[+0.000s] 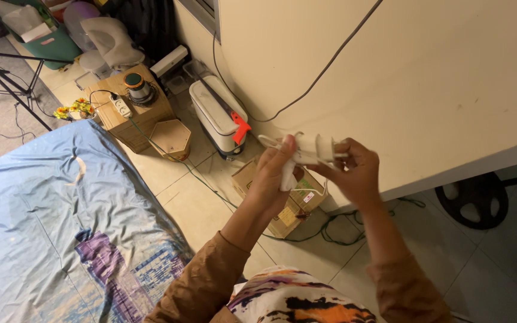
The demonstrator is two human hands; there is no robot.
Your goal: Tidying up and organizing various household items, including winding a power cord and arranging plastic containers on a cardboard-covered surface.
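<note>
Boxes sit on the tiled floor beneath the hands: one open cardboard box [282, 203] with contents too dim to make out, one wooden box [128, 116] carrying a power strip [121, 106] and a round jar [137, 87], one small hexagonal box [172, 139], and one white bin [215, 113] with a closed lid and a red clip [240, 127]. Left hand [273, 173] is closed around a white cloth [286, 173], pressing it against a white plug adapter [313, 148]. Right hand [357, 170] pinches that adapter with curled fingers. Both are raised in front of the white tabletop [438, 90], above the cardboard box. One blue sheet [49, 221] lies to the left.
</note>
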